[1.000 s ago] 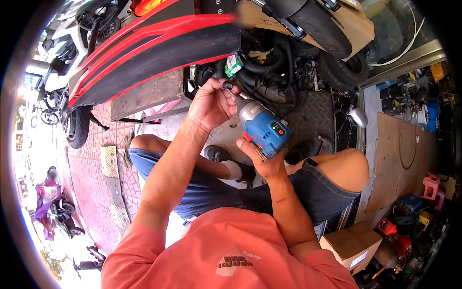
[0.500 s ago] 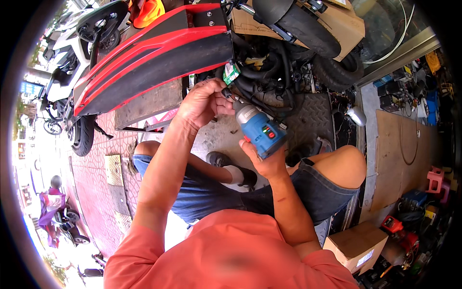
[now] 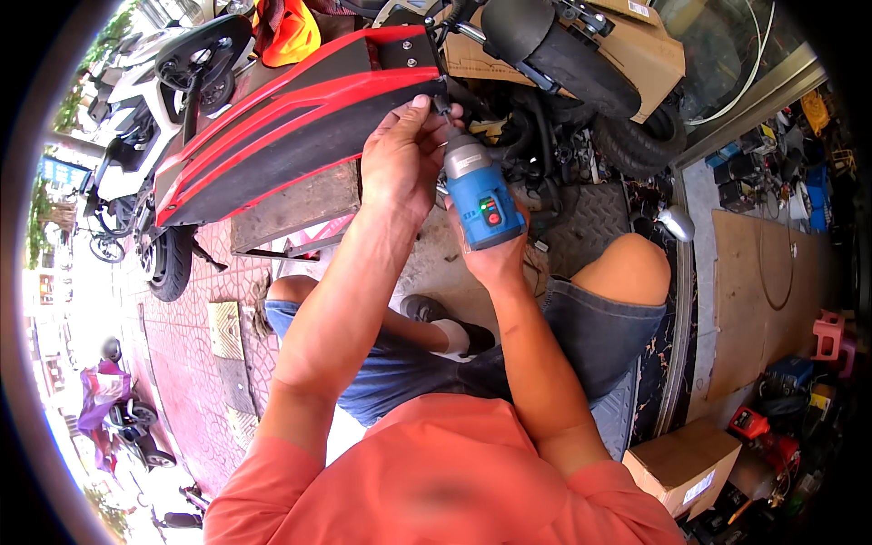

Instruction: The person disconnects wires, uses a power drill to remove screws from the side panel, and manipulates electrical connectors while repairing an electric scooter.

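My right hand (image 3: 500, 262) is wrapped round the handle of a blue cordless impact driver (image 3: 481, 191), whose nose points away from me. At the driver's tip, my left hand (image 3: 400, 159) has its thumb and fingers pinched on a small dark socket-like piece (image 3: 442, 104). Whether a screw sits in that piece is too small to tell. Just beyond, the right end of a long red and black vehicle body panel (image 3: 300, 136) lies close to the tip. Two bolt heads (image 3: 409, 54) show on the panel's far right corner. My left fingers overlap its near edge.
A low worn bench (image 3: 295, 207) stands under the panel. A black wheel (image 3: 581, 68) and dark hoses (image 3: 536, 136) lie beyond the driver, beside a cardboard sheet (image 3: 654, 54). Parked motorbikes (image 3: 136, 163) stand left. At right are a cardboard box (image 3: 681, 463) and a pink stool (image 3: 828, 336).
Both hands and the driver have moved away from me, bringing the tip up to the panel's right end. The driver now points more nearly straight ahead. A green label there is now hidden.
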The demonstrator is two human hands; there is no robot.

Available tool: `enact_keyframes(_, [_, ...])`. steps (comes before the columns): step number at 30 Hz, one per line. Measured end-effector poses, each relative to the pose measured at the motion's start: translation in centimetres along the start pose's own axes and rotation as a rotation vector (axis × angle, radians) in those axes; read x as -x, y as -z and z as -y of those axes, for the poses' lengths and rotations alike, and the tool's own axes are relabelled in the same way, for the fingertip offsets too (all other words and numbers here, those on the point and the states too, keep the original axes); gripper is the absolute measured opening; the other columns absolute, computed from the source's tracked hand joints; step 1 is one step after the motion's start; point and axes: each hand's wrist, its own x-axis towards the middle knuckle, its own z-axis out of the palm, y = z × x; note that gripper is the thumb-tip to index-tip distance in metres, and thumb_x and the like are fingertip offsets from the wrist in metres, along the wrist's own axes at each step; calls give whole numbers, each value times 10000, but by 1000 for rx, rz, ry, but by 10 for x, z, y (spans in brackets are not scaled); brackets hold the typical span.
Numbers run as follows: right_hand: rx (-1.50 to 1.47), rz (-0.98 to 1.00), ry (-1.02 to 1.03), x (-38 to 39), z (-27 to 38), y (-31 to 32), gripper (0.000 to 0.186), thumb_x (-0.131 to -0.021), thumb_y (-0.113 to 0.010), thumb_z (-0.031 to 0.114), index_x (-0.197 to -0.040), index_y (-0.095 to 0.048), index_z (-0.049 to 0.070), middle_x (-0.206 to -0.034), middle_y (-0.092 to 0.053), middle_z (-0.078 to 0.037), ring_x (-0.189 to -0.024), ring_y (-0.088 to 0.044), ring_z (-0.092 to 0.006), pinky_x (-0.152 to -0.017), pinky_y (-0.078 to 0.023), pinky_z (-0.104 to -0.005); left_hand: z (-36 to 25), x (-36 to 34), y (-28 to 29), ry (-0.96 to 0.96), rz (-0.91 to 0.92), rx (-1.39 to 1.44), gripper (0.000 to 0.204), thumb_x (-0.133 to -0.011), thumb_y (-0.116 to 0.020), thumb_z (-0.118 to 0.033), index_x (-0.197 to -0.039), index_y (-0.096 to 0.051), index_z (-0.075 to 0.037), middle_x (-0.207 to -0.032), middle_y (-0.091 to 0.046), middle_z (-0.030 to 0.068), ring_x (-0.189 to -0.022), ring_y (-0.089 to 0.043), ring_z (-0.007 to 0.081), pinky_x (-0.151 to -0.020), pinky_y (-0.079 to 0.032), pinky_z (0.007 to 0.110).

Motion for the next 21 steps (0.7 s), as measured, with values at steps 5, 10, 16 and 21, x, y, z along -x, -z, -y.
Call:
enact_keyframes(5, [8, 19, 29, -8, -6, -5, 324, -846, -822, 40, -1152, -719, 9, -1005, -757, -149, -882, -746, -298, -822, -589, -401, -2, -3, -11, -10, 3, -10, 150, -1075, -681, -139, -1106, -626, -3, -1079, -782, 210, -905, -768, 260, -840, -649, 362])
enact_keyframes(10, [-86, 14, -28, -12, -4, -7, 218, -879, -833, 86, -1063, -744, 10, -964, -768, -153, -894, -759, -311, -808, -591, -413, -3, -8, -11, 1, 4, -90, 195, -1068, -667, -122, -1198, -617, 13, -1176, -769, 211, -1029, -750, 301, -953, -630, 450])
enact_keyframes(16, [-99, 50, -64, -16, -6, -10, 192, -910, -823, 140, -1026, -746, 8, -954, -773, -153, -887, -763, -302, -791, -591, -428, -9, -1, -16, -14, -10, -39, 93, -1072, -653, -78, -1107, -661, 9, -1102, -790, 198, -938, -773, 245, -837, -654, 359])
enact_keyframes(21, [-126, -58, -22, -18, -1, -17, 277, -874, -817, 127, -1119, -734, 29, -982, -751, -160, -914, -738, -359, -815, -579, -444, -12, 1, -10, -35, 59, -140, 104, -1067, -641, -59, -1145, -664, 6, -1089, -788, 178, -942, -762, 228, -863, -647, 364])
